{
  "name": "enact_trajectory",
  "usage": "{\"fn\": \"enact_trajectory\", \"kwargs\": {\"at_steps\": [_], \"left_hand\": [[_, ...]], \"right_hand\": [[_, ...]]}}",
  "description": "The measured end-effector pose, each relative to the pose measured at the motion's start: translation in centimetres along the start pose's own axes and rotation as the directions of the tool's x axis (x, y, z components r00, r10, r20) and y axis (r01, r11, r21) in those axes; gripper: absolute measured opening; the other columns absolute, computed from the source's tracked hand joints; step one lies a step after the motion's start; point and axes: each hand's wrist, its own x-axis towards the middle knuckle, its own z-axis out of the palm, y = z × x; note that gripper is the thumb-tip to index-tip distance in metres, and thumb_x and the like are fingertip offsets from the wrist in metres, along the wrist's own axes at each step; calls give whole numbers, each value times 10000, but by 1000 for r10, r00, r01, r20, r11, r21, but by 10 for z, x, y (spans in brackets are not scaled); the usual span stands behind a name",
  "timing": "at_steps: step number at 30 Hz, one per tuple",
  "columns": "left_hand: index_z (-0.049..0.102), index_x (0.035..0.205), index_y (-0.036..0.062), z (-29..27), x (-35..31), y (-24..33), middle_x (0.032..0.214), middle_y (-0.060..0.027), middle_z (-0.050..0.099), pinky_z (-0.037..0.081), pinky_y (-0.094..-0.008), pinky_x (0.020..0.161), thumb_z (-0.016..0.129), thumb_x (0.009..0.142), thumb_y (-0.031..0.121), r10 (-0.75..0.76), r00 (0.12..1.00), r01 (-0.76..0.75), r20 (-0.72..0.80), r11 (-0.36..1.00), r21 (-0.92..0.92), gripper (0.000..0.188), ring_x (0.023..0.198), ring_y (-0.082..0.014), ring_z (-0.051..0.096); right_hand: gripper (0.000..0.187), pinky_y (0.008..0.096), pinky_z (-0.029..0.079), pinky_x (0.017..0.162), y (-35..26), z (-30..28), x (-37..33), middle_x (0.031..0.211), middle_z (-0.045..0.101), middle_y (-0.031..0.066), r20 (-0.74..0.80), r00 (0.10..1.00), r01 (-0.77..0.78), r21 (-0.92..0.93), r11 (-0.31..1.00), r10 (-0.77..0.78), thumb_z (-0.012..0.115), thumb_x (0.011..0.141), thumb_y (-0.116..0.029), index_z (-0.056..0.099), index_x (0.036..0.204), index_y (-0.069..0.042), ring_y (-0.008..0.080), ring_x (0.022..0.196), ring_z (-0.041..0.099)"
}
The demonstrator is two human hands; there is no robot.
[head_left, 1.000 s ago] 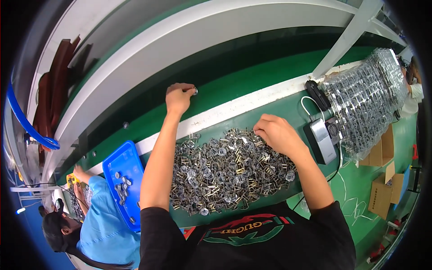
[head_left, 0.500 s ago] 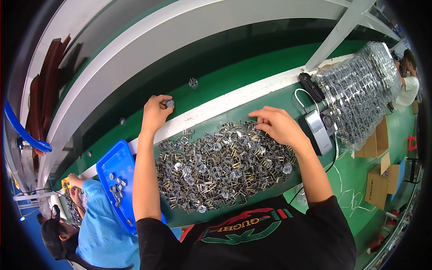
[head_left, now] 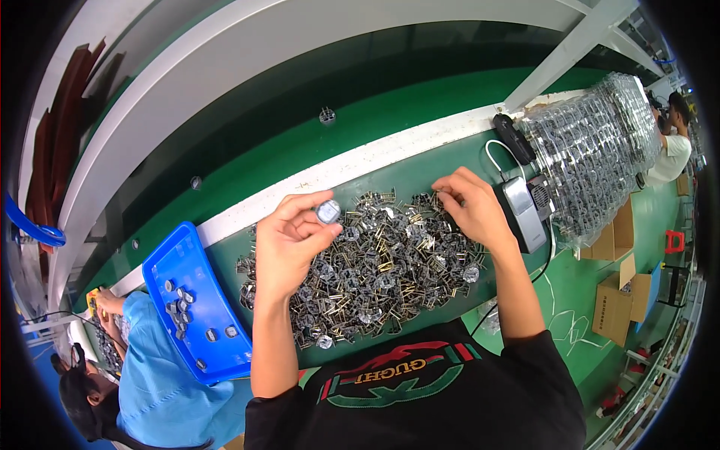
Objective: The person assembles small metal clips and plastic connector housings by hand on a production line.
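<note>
Lettered black shirt (head_left: 427, 409) near pronged parts (head_left: 379, 274)

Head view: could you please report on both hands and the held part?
Left hand: pinching round part. Right hand: at pile's far right edge, grip contents unclear. Silver box right of it, not between hands.

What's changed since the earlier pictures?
The left hand has drawn back from the green strip toward the person, fingers pinching a round part over the pile. Another part now shows on the strip near where that hand was. The right hand stays by the pile; the blue tray hasn't moved.
</note>
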Motion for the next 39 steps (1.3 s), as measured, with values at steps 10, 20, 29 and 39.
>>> {"fn": "enact_trajectory", "kwargs": {"at_steps": [10,20,29,39], "left_hand": [[583,1113,-33,14,-15,-9,959,-65,621,524,-215,717,691,755,-114,24,999,-24,22,1000,13,383,806,-93,607],[593,1132,-38,9,-22,-15,995,-81,642,518,-191,682,695,762,-108,22,999,-23,27,999,30,390,770,-62,607],[588,1122,-43,13,-21,-16,1028,-101,647,527,-206,696,691,764,-107,22,1000,-22,3,1000,20,378,796,-85,629],[593,1123,-47,8,-27,-19,1091,-135,643,551,-263,795,679,744,-151,77,997,-77,10,997,-26,402,905,-156,658]], "right_hand": [[248,336,475,677,1,-1,0,844,574,90,168,984,47,27,999,-51,612,802,1,667,1040,-39,242,752,586],[189,345,481,696,9,5,28,862,595,97,254,961,139,-108,984,-108,622,802,-27,671,985,-18,247,780,603],[127,352,481,681,7,8,31,814,596,108,256,966,2,-113,994,27,690,773,-81,654,862,3,250,747,603],[140,350,477,654,-26,2,17,802,578,111,142,921,388,-289,875,-362,638,773,36,666,903,-11,227,814,590]]}}
